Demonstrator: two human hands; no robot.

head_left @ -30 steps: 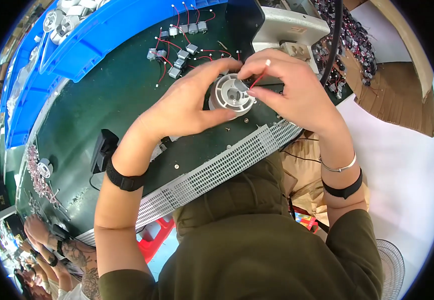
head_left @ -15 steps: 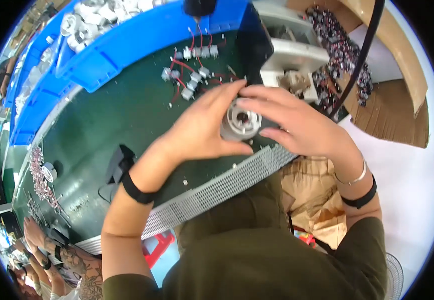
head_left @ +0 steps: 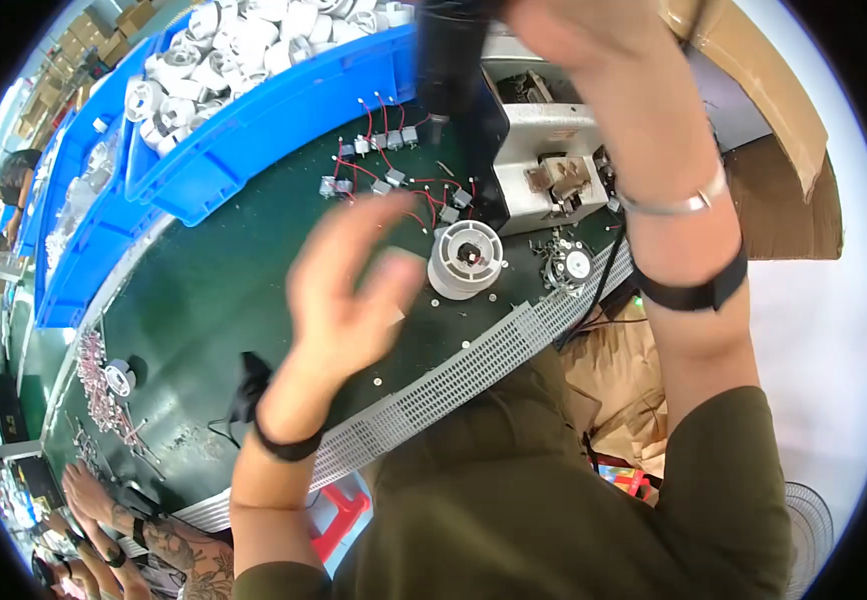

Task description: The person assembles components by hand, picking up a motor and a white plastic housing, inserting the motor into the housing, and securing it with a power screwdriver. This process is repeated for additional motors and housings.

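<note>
A white round plastic housing (head_left: 466, 282) stands on the green bench, its open top showing spokes and a dark centre. My left hand (head_left: 349, 295) is in the air to its left, blurred by motion, thumb and fingers apart and holding nothing. At the top edge, my right hand (head_left: 579, 30) is raised beside a black hanging power screwdriver (head_left: 449, 70). Its fingers are cut off by the picture edge, so their grip is hidden. Right of the housing sits a round dish of small screws (head_left: 567, 267).
Small motors with red wires (head_left: 391, 180) lie behind the housing. A blue bin (head_left: 254, 145) of white parts is at back left, a metal fixture (head_left: 544, 130) at back right. A perforated metal strip (head_left: 434, 390) edges the bench. A co-worker's hand (head_left: 89, 492) is at lower left.
Both hands have left the housing, which now stands alone on the bench. My right hand has gone up to the black screwdriver, now lower in view; my left has drawn away left.
</note>
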